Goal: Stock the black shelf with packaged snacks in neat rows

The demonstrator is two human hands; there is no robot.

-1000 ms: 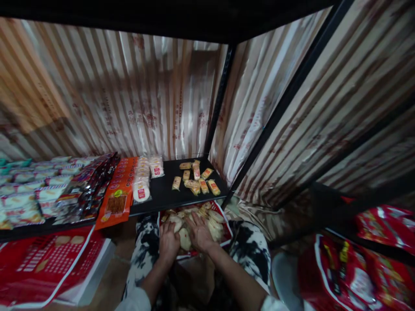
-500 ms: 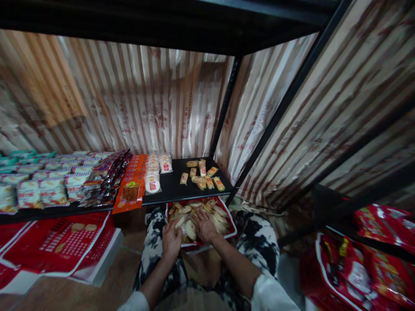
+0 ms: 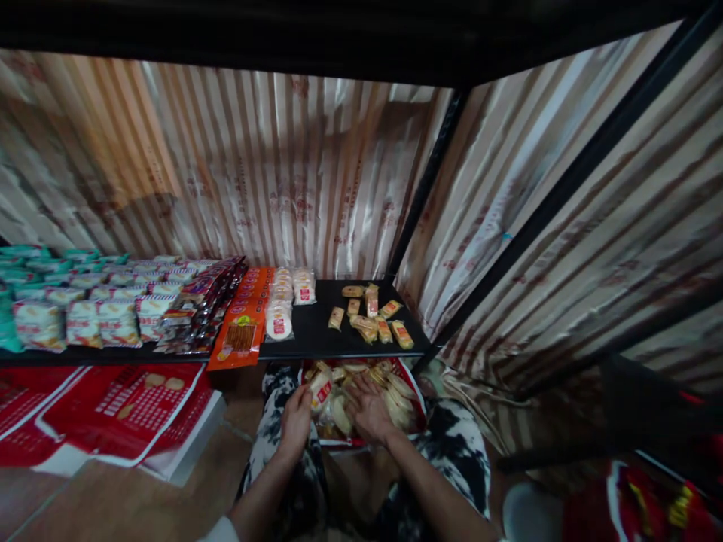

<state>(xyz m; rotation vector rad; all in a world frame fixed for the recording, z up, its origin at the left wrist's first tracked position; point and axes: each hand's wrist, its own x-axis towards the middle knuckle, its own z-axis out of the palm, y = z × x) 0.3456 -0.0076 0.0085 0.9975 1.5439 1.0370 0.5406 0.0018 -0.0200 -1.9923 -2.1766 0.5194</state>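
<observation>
Between the knees sits a red box with a white rim, filled with small packets of pale crackers. My left hand is closed on a clear cracker packet with a red label, held at the box's left side. My right hand lies over the packets inside the box with its fingers apart. Whether anything is under its fingertips is hidden. Above the box, on the black shelf, lie several small yellow-wrapped snacks.
White round cracker packs, an orange snack bag, dark shiny packets and rows of white packets line the shelf leftward. Red boxes stand below. A black post rises at the shelf's corner; striped curtain hangs behind.
My left hand has taken hold of a cracker packet and raised it so the red label shows. My right hand remains on the packets. The view has turned slightly left.
</observation>
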